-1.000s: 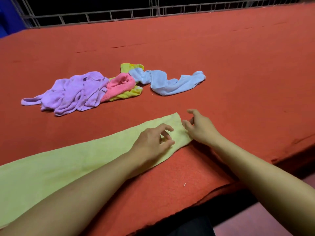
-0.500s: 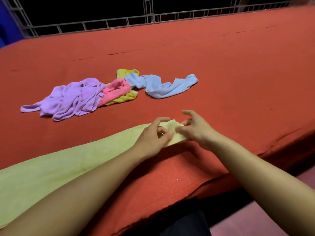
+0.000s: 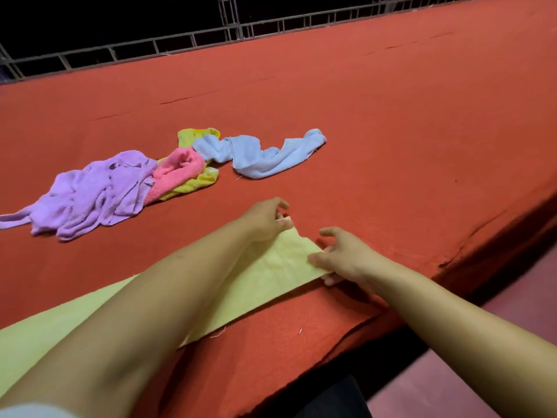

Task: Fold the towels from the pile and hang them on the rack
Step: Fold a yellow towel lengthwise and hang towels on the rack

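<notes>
Your left hand pinches the far corner of the pale green towel, and your right hand pinches its near corner. The towel lies flat along the front of the red felt table. The crumpled pile, purple towel, pink towel, yellow towel and blue towel, sits well beyond.

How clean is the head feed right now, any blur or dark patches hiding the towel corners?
Head view: even warm light on the red table; corners of the pale yellow towel readable under the left hand and right hand; slight softness at frame edges, wide-angle bending; background behind the rail is black.
</notes>
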